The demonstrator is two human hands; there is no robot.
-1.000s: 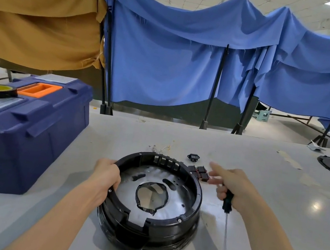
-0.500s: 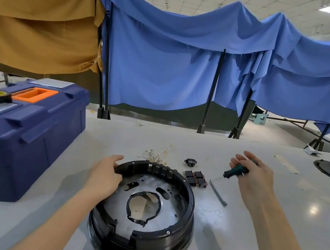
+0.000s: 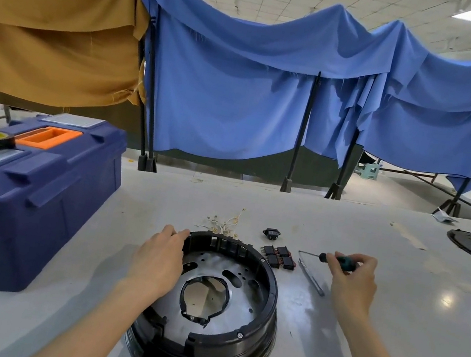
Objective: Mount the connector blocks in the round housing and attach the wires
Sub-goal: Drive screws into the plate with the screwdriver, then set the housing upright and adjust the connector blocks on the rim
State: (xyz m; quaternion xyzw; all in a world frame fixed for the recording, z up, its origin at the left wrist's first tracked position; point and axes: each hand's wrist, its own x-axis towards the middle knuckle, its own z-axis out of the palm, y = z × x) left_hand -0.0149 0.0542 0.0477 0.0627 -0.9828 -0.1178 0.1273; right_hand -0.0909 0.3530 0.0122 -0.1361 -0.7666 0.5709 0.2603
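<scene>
The round housing (image 3: 269, 282) is set open side up near the front of the table (image 3: 402, 349). Its far-left rim is gripped by the curled fingers of the left hand (image 3: 158, 259), now farther along than before. The connector blocks (image 3: 278, 256) lie just right of it, the wires (image 3: 226, 222) just beyond. The screwdriver (image 3: 339, 261), earlier tilted, is now pinched level by the right hand (image 3: 351, 280).

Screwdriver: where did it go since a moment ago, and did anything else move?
The right grip pulled back from the blocks and swung the screwdriver from pointing down to level, tip left. The left grip slid farther along the housing rim. Blocks and housing stayed on the table.
</scene>
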